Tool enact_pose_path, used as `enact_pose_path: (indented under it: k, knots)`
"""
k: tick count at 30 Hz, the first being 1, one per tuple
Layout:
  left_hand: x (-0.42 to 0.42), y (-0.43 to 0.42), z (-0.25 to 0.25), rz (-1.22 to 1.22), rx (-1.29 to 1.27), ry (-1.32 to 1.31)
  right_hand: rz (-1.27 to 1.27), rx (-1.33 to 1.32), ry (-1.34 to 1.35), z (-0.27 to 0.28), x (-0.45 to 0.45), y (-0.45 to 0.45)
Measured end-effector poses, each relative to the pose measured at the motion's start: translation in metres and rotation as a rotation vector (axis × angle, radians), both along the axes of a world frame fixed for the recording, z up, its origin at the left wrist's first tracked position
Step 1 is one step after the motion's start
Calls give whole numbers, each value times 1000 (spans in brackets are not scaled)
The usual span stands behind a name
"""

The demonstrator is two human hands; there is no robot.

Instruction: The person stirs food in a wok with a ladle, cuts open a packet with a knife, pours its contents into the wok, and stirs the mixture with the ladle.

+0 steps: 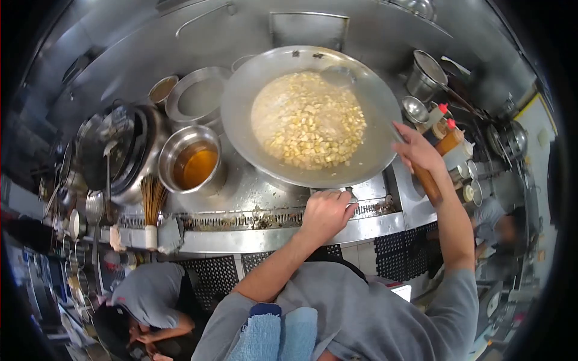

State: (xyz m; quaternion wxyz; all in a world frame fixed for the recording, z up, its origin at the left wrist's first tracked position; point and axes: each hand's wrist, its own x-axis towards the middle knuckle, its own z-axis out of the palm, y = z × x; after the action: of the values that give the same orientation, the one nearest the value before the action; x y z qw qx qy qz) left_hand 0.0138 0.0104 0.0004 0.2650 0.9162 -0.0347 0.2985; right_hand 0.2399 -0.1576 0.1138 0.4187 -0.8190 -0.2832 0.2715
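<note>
A big metal wok (241, 129) sits on the range in front of me, holding many small pale-yellow chunks (313, 135) in cloudy liquid. My right hand (421, 150) is wrapped round the wooden handle of a ladle (428, 183) at the wok's right rim. Towards the back of the wok, a metal scoop-shaped head lies partly in the liquid. Just below the near rim, my left hand (328, 212) is closed in a fist over a small metal part; the fingers hide what it is.
Left of the wok stand a metal pot of amber liquid (197, 167), a wide basin (195, 99) and a bamboo brush (152, 207). Red-capped squeeze bottles (450, 141) and a small metal ladle bowl (415, 109) are on the right. A person in grey (150, 289) bends down behind me at left.
</note>
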Motion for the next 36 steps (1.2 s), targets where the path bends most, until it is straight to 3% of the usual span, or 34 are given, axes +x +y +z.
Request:
enact_pose_path:
  k: [8, 13, 17, 20, 23, 26, 33, 36]
  knots:
    - [1, -1, -6, 35, 22, -67, 109, 86, 133, -49, 44, 115]
    - [1, -1, -8, 39, 23, -77, 279, -74, -137, -42, -10, 132]
    - [2, -1, -11, 26, 17, -64, 375, -258, -118, -17, -50, 109]
    - [1, -1, -8, 32, 11, -53, 533, -119, -518, -40, -58, 67]
    - [0, 0, -5, 22, 0, -26, 608, -115, -683, -20, -81, 25]
    - [0, 1, -5, 10, -8, -19, 537, -537, -365, 31, -107, 1]
    - [1, 3, -13, -27, 21, 2, 555, -698, -677, 75, -133, -54]
    - [3, 4, -12, -42, 26, 9, 465, -644, -715, 83, -143, -63]
